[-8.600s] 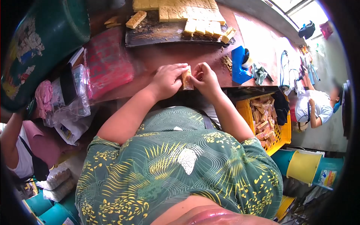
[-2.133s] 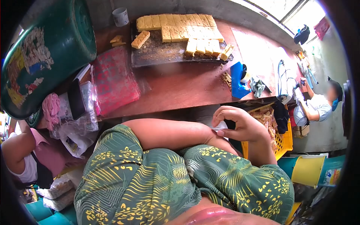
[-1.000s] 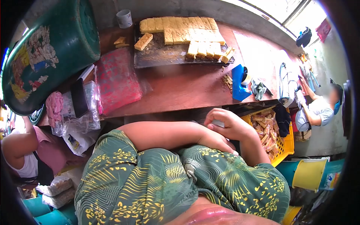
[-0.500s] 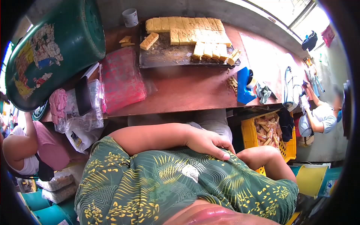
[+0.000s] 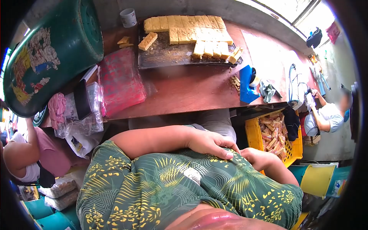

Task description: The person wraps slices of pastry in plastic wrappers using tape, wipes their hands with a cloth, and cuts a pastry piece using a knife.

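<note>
My left hand point(image 5: 213, 144) rests against the front of my green patterned shirt point(image 5: 153, 180), thumb on the cloth and apart from the forefinger. The other fingertips are out of sight. My right hand point(image 5: 253, 157) is close beside it, fingers curled in at the edge of the shirt; whatever they hold, if anything, is hidden. Beyond both hands, on the table point(image 5: 172, 96), a dark baking tray point(image 5: 157, 59) bears rows of yellow cake bars point(image 5: 195, 32). One separate bar point(image 5: 148, 41) lies toward its left side.
A blue tape dispenser point(image 5: 248, 84) and grey cloth point(image 5: 268, 91) lie at right. Red-pink plastic sheets point(image 5: 120, 82), a phone point(image 5: 81, 99) and a big green drum point(image 5: 57, 57) are at left. A yellow crate point(image 5: 253, 134) holds wrapped bars. Two people point(image 5: 326, 119) sit at either side.
My right hand has come up into view beside the left one, its forearm shifting. The left hand stays nearly in place. The view has shifted slightly.
</note>
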Available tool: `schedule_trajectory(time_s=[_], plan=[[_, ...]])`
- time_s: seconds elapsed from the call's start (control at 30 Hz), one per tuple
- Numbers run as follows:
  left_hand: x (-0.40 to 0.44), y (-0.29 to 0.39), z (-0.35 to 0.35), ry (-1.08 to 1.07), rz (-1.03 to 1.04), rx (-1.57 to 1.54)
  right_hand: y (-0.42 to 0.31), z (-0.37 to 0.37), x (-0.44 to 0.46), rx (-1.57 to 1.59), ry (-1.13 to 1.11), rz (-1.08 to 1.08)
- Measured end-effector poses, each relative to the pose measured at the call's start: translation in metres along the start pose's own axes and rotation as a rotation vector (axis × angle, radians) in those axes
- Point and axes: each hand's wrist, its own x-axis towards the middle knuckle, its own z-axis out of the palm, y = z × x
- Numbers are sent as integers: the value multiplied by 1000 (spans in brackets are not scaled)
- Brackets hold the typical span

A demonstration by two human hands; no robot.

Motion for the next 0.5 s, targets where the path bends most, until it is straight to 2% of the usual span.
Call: schedule_trajectory(time_s=[0.1,0.2,0.3,0.5], plan=[[-3,5,1,10,2,-24,11,4,-7,257,19,-11],[-4,6,1,18,13,-46,29,13,-15,742,-10,46],[-2,5,1,4,21,-44,44,16,-14,848,-94,-5],[3,2,1,-38,3,-24,15,7,-4,427,-103,169]])
